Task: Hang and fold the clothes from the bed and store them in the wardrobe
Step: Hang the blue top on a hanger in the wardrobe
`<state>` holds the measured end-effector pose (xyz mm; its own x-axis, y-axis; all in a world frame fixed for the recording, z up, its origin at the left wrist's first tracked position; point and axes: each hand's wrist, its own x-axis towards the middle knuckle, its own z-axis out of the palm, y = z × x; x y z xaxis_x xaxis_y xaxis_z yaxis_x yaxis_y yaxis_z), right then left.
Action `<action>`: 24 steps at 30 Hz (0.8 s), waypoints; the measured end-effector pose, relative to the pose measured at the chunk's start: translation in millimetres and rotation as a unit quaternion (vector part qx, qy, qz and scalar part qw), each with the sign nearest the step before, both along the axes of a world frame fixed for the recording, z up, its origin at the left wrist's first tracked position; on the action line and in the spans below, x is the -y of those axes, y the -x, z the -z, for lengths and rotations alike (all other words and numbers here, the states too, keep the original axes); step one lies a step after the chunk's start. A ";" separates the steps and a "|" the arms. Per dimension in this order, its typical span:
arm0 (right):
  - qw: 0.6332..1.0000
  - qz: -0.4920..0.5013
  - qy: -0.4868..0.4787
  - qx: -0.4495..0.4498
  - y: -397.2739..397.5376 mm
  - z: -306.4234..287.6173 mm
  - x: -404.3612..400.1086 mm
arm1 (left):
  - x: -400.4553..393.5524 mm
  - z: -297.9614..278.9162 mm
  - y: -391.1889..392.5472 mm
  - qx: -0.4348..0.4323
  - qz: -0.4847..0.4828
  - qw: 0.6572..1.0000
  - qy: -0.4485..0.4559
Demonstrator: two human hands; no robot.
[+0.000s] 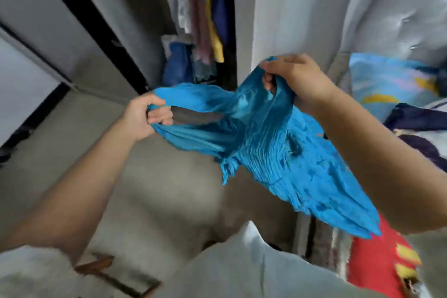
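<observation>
Fingers of the left hand (pixel 142 117) curled tightly round one bunched end of a single blue garment (pixel 261 143). The cloth stretched rightward, off the bed, to the right hand (pixel 294 77), which gripped its other bunched end slightly higher. Beyond both hands, several clothes (pixel 205 19) hung in the open wardrobe (pixel 135 14). Right of the right hand lay one patterned pillow (pixel 391 80).

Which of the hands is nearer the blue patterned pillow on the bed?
Right. The right hand grips the blue garment just left of the pillow; the left hand holds the garment's other end, far across the frame.
</observation>
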<state>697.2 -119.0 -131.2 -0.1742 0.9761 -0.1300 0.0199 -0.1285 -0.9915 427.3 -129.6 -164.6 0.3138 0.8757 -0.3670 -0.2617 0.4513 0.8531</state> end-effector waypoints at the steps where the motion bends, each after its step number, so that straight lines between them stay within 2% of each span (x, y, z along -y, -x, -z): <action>1: 1.000 -0.012 0.008 -0.003 26.7 0.0 -5.3 | 7.0 2.6 25.9 -0.013 0.003 1.000 0.010; 4: 0.999 -0.045 0.022 -0.021 115.2 4.7 -22.7 | 27.4 14.5 118.5 -0.021 -0.065 0.997 0.023; 8: 0.998 -0.020 0.049 -0.016 180.5 16.3 -47.8 | 35.2 27.5 200.4 -0.010 -0.140 0.990 0.009; 12: 0.994 -0.048 0.078 -0.055 256.6 8.5 -84.0 | 16.5 25.2 269.9 -0.038 -0.222 0.973 -0.054; 14: 0.992 -0.048 0.082 -0.079 270.6 6.5 -99.3 | 2.6 21.5 275.9 -0.083 -0.245 0.963 -0.075; 19: 0.995 -0.071 0.032 -0.066 334.4 -4.4 -153.0 | -54.3 2.8 314.8 -0.136 -0.307 0.931 -0.142; 24: 0.988 -0.141 -0.027 -0.057 386.7 -13.5 -226.9 | -137.7 -27.6 357.5 -0.120 -0.329 0.913 -0.211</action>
<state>310.5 107.9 -117.7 -0.4499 0.8921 -0.0432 -0.0644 -0.0806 -0.9947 69.8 8.1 -137.0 -0.3753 0.9252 0.0569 -0.1406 -0.1174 0.9831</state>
